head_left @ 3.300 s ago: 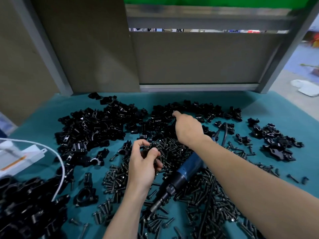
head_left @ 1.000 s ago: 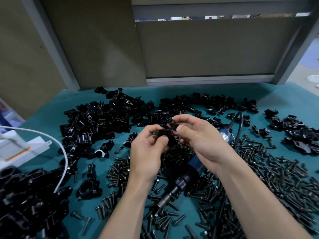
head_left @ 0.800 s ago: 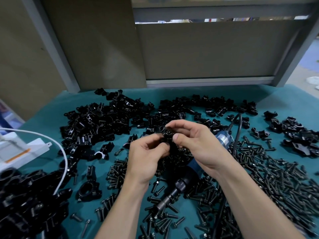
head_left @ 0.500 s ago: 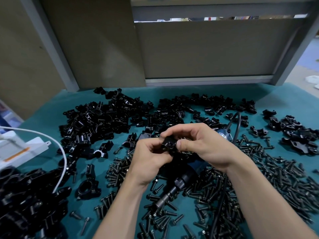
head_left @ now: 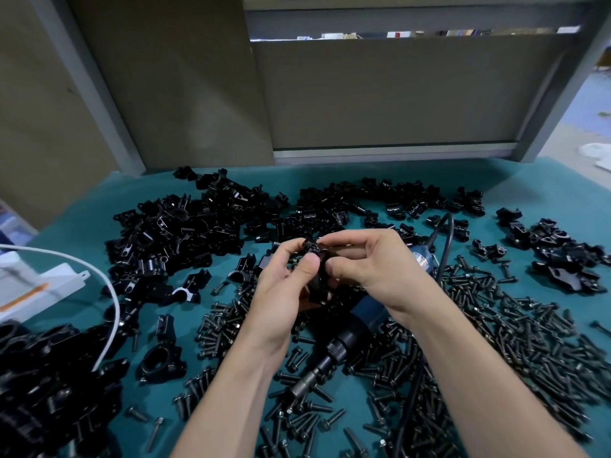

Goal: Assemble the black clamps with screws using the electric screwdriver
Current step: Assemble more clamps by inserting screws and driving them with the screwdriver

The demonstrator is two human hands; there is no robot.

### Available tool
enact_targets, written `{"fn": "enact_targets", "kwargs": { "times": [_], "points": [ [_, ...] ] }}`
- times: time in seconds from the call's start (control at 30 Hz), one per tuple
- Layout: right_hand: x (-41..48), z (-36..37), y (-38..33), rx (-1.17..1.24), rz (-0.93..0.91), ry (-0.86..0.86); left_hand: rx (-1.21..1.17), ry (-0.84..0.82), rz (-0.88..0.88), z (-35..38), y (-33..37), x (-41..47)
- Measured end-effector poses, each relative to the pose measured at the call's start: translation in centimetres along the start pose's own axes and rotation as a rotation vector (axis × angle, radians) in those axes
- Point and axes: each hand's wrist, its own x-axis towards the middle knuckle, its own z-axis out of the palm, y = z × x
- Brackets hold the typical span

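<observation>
As left hand point(head_left: 276, 294) and right hand point(head_left: 372, 266) pinch a clamp point(head_left: 316, 271), screwdriver point(head_left: 350, 337) lies beneath.

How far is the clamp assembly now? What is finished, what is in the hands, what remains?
Done: perhaps the heap of clamps at the near left, but I cannot confirm they are assembled. In hand: the left hand and right hand pinch one clamp between them. Left: the electric screwdriver lies untouched on the table, and big piles of clamp parts and loose screws wait.

A factory assembly bench point(head_left: 82, 223): black clamps point(head_left: 380, 200) heaped beyond the right hand point(head_left: 373, 269), screws point(head_left: 529, 342) around it, electric screwdriver point(head_left: 344, 342) beneath.
</observation>
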Motion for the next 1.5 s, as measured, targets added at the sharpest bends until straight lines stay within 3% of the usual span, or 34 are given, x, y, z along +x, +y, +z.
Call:
{"fn": "enact_targets", "kwargs": {
  "times": [0.13, 0.43, 0.7, 0.93, 1.17, 1.23, 1.37, 1.5],
  "points": [
    [0.1, 0.8, 0.1, -0.21, 0.065, 0.111, 0.007, -0.09, -0.142, -0.3, 0.0, -0.1],
    [-0.3, 2.4, -0.4, -0.372, 0.074, 0.146, -0.123, 0.139, -0.058, -0.5, -0.5, 0.6],
    [-0.8, 2.8, -1.2, -0.578, -0.025, 0.14, -0.218, 0.122, -0.067, -0.8, -0.2, 0.6],
    [-1.0, 2.7, -1.2, -0.509, -0.005, 0.115, -0.047, 0.115, -0.036, -1.1, 0.1, 0.3],
    [-1.0, 2.8, -1.2, -0.554, -0.06, 0.164, -0.086, 0.031, -0.076, -1.4, 0.2, 0.3],
    [-1.0, 2.7, -1.6, -0.578, -0.017, 0.13, -0.138, 0.061, -0.08, -1.6, 0.3, 0.5],
    [-1.0, 2.7, -2.0, -0.862, 0.075, -0.016, -0.403, 0.223, -0.066, -2.0, 0.8, 0.9],
    [-1.9, 4.9, -2.1, -0.952, 0.034, -0.272, -0.539, 0.239, -0.06, -2.8, 1.4, 0.9]
  ]
}}
